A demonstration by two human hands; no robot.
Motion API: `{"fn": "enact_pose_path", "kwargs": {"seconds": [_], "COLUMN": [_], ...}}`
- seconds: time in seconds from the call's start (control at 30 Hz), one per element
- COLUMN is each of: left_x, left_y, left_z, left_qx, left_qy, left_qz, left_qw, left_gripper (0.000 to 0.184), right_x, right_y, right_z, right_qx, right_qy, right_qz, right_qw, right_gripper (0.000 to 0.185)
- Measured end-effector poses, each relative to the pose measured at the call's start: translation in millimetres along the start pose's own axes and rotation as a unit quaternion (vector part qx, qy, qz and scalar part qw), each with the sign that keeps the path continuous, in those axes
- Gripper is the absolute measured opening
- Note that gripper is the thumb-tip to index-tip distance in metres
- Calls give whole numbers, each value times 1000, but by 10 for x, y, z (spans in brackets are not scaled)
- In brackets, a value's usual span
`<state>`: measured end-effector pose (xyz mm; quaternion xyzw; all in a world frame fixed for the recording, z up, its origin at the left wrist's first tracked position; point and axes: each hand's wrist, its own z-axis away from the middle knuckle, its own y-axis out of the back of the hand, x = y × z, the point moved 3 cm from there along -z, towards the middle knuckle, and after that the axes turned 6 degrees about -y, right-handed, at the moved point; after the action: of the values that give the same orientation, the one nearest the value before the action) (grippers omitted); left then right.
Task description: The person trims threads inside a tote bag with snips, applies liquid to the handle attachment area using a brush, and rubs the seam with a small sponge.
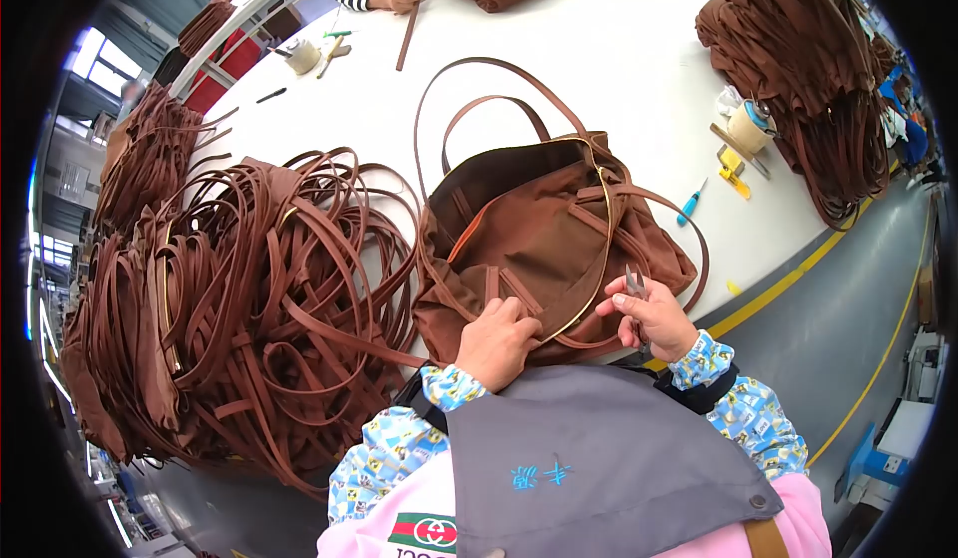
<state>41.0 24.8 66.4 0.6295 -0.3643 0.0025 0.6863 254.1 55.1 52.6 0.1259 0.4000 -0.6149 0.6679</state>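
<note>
A brown tote bag (pixel 544 229) lies in front of me on the white table, its zipped mouth gaping and its two long straps looped toward the far side. An orange-edged inner pocket shows inside. My left hand (pixel 499 343) is closed on the bag's near edge, close to the zipper; the fingertips are partly hidden. In my right hand (pixel 654 320) is a pair of thread snips (pixel 635 283), blades pointing up and away, just over the bag's right near edge.
A heap of brown bags (pixel 249 308) with tangled straps fills the left side. More brown bags (pixel 798 69) are stacked at right. A blue-handled tool (pixel 691 205), yellow clip (pixel 733 171) and thread spool (pixel 750 127) lie rightward. Across the table, a person's hand (pixel 401 1) holds a strap.
</note>
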Motion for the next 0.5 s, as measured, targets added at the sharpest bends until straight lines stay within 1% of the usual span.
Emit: {"fn": "enact_pose_path", "kwargs": {"seconds": [0.03, 0.1, 0.17, 0.23, 0.27, 0.33, 0.37, 0.4, 0.47, 0.5], "left_x": [-41, -98, -95, -58, -65, -137, -170, -328, -294, -377], "left_y": [-50, -152, -162, -50, 16, 226, 343, 317, 434, 314], "left_z": [-18, -45, -14, 78, 163, 424, 538, 745, 874, 962], "left_qx": [2, -49, -47, 0, -4, 11, -26, -92, -119, -174], "left_qy": [2, 19, 12, -4, -4, 29, 45, 66, 125, 153], "left_qz": [-1, -49, -55, 36, 34, 104, 137, 233, 367, 319], "left_qw": [1000, 997, 997, 999, 999, 994, 989, 966, 914, 919], "left_gripper": [18, 13, 12, 11, 11, 14, 14, 14, 22, 29], "right_x": [18, 37, 75, 73, 62, 50, 49, 45, 91, 93], "right_y": [9, 19, 45, 58, 69, 97, 102, 93, 98, 102], "right_z": [-22, -56, -76, -71, -68, -67, -69, -68, -114, -125], "right_qx": [-2, -3, -2, -2, 2, 6, 10, 15, 6, 6], "right_qy": [-2, -4, -7, -7, -3, -5, -6, -2, 4, 8], "right_qz": [6, 12, 5, -2, -7, -19, -26, -33, -27, -21], "right_qw": [1000, 1000, 1000, 1000, 1000, 1000, 1000, 999, 1000, 1000], "right_gripper": [18, 17, 17, 17, 17, 17, 17, 17, 16, 15]}}
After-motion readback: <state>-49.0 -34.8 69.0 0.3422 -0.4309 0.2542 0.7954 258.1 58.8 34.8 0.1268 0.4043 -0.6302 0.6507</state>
